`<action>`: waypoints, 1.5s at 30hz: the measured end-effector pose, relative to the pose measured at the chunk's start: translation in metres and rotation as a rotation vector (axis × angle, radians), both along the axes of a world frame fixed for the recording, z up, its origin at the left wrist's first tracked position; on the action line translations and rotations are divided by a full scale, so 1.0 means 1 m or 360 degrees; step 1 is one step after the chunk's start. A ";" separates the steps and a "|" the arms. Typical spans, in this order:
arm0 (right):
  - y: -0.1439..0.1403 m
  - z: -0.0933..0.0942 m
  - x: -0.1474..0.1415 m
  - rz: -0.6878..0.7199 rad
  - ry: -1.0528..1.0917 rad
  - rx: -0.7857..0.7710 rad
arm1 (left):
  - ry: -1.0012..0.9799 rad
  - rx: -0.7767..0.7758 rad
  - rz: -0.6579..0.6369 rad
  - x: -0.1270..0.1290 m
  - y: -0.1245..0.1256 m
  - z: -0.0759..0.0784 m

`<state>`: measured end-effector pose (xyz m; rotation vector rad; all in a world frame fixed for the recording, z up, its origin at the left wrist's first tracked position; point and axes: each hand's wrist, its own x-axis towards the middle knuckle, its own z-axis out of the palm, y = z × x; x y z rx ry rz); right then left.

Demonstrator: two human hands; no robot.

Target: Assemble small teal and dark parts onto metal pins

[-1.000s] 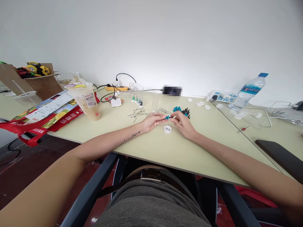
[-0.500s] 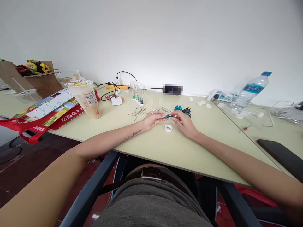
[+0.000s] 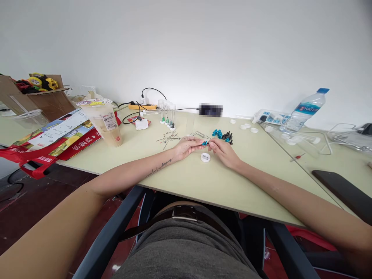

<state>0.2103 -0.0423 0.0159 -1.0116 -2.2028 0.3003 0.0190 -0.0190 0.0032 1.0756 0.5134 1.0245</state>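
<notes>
Teal marks the small part [image 3: 205, 143] pinched between both hands above the middle of the table [image 3: 186, 182]. The left hand [image 3: 188, 146] grips it from one side with thumb and fingertips closed on it; the right hand [image 3: 222, 152] meets it from the other side, fingertips closed on the same part or on a thin pin set into it, which cannot be resolved at this size.

Step in hand, as judged: joining a pin to a teal part. The next move calls for a steady, aligned push along the pin's axis, with the left hand bracing.

Count:
- One white cap [image 3: 205, 157] lies just beside the hands, toward the near edge.
- One heap of teal and black parts [image 3: 222, 135] lies just beyond the hands; individual pieces cannot be counted.
- One scatter of pins [image 3: 170, 138] lies beyond the left hand.
- About four clear tubes [image 3: 167, 114] stand toward the far edge.
- One cup [image 3: 107, 123] stands near the left edge.
- One bottle [image 3: 303, 111] lies toward the far right corner.
</notes>
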 end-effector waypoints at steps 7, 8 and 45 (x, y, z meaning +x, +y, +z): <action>0.002 0.000 0.001 0.0035 0.0007 -0.0034 | 0.0045 0.0007 0.0005 -0.001 0.002 0.000; 0.002 0.001 0.001 0.0017 0.0006 -0.0013 | 0.0044 0.0010 0.0003 -0.001 0.002 0.000; -0.002 0.003 -0.001 0.0094 0.0101 -0.0168 | -0.0002 -0.0002 0.0005 0.000 0.001 -0.001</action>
